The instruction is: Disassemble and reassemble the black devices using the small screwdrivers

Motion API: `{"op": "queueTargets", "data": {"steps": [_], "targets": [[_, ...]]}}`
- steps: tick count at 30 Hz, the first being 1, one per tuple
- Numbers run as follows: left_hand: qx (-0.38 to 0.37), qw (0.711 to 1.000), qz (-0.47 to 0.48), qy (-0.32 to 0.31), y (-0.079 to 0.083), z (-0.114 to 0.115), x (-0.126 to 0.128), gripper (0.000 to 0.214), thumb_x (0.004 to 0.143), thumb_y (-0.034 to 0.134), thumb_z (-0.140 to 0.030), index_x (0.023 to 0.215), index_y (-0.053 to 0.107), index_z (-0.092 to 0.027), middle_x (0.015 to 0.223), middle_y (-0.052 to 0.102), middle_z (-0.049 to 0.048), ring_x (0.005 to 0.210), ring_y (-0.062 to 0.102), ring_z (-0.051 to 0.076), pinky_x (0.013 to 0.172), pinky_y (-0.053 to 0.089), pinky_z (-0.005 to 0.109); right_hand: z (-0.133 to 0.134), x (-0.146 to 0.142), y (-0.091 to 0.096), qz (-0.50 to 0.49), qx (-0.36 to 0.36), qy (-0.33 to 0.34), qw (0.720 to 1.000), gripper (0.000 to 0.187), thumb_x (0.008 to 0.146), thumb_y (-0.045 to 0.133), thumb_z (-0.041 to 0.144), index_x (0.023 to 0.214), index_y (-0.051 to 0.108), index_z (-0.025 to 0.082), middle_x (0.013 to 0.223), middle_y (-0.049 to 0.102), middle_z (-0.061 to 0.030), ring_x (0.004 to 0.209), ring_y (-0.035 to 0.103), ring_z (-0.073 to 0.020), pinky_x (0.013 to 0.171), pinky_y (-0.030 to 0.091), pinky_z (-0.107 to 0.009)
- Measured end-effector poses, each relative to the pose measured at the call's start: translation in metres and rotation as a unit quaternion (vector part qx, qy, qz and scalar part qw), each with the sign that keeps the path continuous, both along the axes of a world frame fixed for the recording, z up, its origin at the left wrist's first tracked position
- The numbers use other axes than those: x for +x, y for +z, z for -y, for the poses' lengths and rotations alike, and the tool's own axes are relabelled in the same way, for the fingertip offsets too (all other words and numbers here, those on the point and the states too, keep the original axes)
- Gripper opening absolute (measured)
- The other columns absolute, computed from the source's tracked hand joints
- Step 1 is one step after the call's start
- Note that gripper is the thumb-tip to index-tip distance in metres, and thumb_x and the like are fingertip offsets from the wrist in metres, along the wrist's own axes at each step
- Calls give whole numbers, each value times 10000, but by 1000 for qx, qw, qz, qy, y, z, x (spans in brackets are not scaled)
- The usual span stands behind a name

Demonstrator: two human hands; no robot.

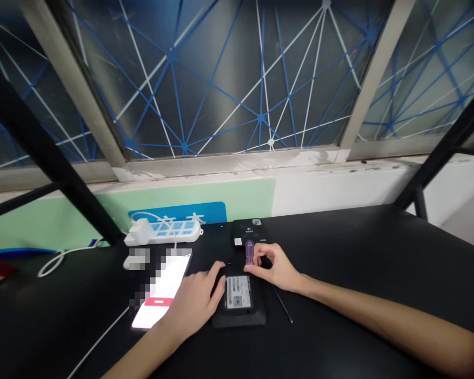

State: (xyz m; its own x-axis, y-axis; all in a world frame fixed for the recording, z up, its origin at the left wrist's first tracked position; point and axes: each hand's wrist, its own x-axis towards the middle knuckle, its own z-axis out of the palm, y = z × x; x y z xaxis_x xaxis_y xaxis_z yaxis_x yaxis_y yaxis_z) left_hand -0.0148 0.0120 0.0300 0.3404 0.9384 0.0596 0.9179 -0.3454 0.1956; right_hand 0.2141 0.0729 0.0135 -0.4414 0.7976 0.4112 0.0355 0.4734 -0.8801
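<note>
A flat black device (240, 305) with a white label lies on the black table (359, 263), underside up. My left hand (195, 302) rests on its left edge, fingers curled over the corner and holding it still. My right hand (278, 268) pinches a purple-handled screwdriver (249, 252) upright at the device's far edge. A second black device (249, 233) lies just behind. A thin black rod (282, 304) lies on the table under my right wrist.
A lit phone (161, 295) lies left of my left hand. A white and blue power strip (169, 231) with a white plug and cable (63, 258) sits at the back left. Window wall runs behind the table.
</note>
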Motion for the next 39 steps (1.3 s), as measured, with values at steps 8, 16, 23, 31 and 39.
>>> {"op": "queueTargets", "data": {"steps": [8, 16, 23, 31, 39], "targets": [[3, 1000, 4, 0, -1, 0, -1, 341, 1035, 263, -368, 1280, 468, -248, 790, 696, 41, 710, 682, 266, 636, 429, 322, 1, 1, 0, 10, 9, 8, 1000, 262, 776, 765, 403, 781, 674, 158, 700, 640, -23, 624, 502, -136, 621, 435, -274], [5, 1000, 2, -4, -3, 0, -1, 336, 1039, 259, -366, 1287, 455, -252, 794, 694, 38, 713, 683, 274, 637, 428, 336, 0, 1, 2, 14, 27, 8, 1000, 193, 817, 729, 332, 800, 667, 149, 751, 628, -32, 649, 509, -136, 642, 439, -280], [4, 1000, 0, -3, -2, -1, -1, 328, 1035, 270, -360, 1283, 457, -252, 793, 699, 37, 716, 687, 276, 635, 433, 338, -4, -2, -6, -17, -21, -1, 1000, 246, 702, 838, 307, 763, 658, 151, 693, 619, 2, 614, 517, -118, 611, 433, -253], [4, 1000, -2, -5, -2, -1, -1, 337, 1036, 261, -367, 1282, 460, -249, 798, 701, 39, 716, 689, 277, 630, 437, 341, -3, -1, -9, -19, -20, -7, 1000, 227, 699, 840, 280, 757, 661, 153, 672, 625, 1, 607, 526, -124, 606, 434, -258], [2, 1000, -1, -6, -2, 0, -1, 338, 1036, 261, -364, 1282, 462, -247, 789, 699, 40, 707, 687, 269, 630, 436, 334, 1, 1, -3, 7, 22, 15, 1000, 126, 821, 725, 239, 810, 622, 167, 739, 714, -36, 634, 539, -137, 651, 446, -273]]}}
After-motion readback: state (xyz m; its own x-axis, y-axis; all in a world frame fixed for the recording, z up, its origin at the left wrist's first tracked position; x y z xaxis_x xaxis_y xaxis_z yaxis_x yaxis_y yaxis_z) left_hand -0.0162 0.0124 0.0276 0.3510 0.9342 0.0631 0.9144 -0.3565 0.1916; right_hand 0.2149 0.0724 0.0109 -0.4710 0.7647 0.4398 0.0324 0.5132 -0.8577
